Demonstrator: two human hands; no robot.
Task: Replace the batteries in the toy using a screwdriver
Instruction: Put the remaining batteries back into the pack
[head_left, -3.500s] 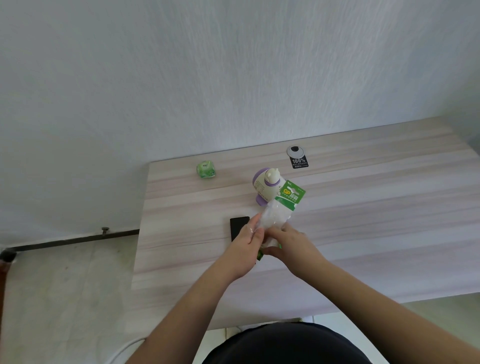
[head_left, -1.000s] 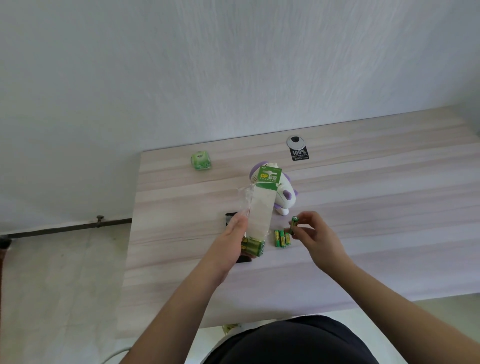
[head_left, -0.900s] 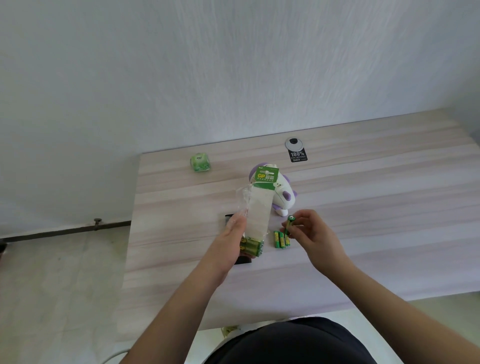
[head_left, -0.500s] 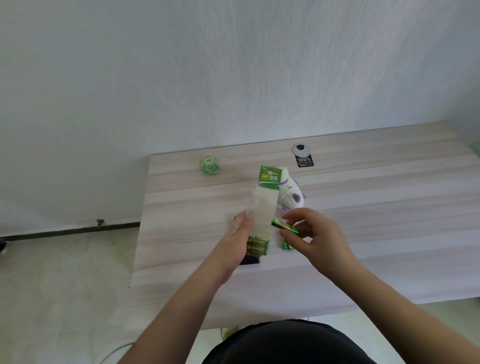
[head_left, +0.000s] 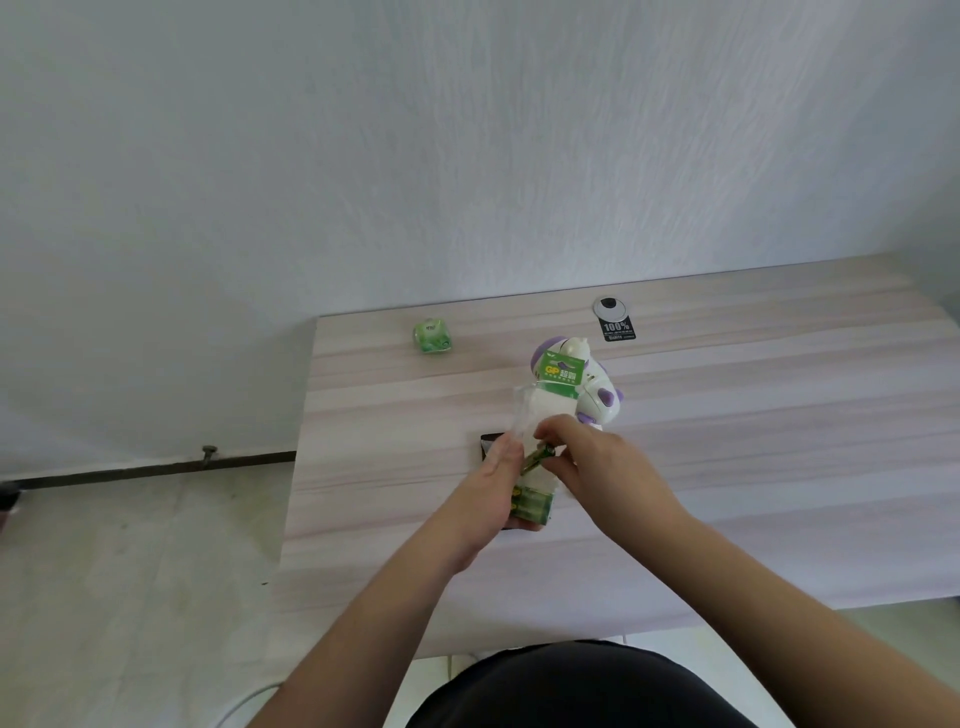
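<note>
Battery (head_left: 537, 457) between both hands (near table edge (head_left: 293, 467))

The battery pack (head_left: 540, 415) has "GP" on its green header; behind it, the black sticker (head_left: 616, 329) reads "100%".

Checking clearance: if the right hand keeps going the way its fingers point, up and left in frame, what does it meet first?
Probably the clear battery pack held by the left hand. The right hand pinches a battery whose tip already reaches the pack; depth is unclear.
</note>
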